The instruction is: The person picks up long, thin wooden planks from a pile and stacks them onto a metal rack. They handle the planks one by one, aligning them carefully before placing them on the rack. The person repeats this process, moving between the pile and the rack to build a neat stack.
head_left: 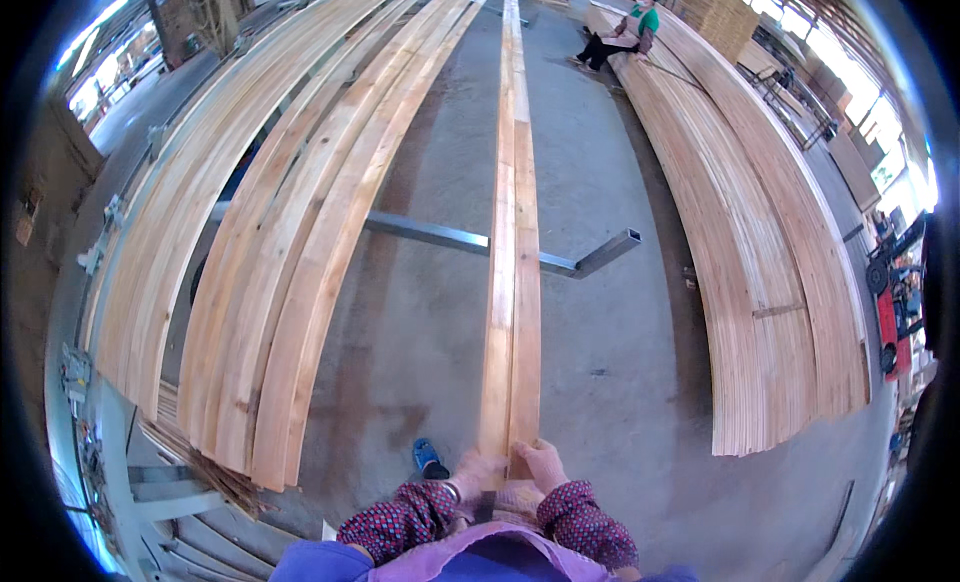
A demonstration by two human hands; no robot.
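Note:
Two long, narrow wooden boards, a left board and a right board, lie side by side and stretch straight away from me. Their near ends are at my waist. My left hand, slightly blurred, is closed on the left board's near end. At the outer edge of the right board, my right hand is closed around its end, the thumb near the top face. Fingers beneath the boards are hidden. Farther out, the boards pass over a square metal bar.
Long boards lie in rows on a rack to the left. A big board stack stands to the right, where a person in green sits at its far end. The metal bar has an upturned end. A red vehicle is far right.

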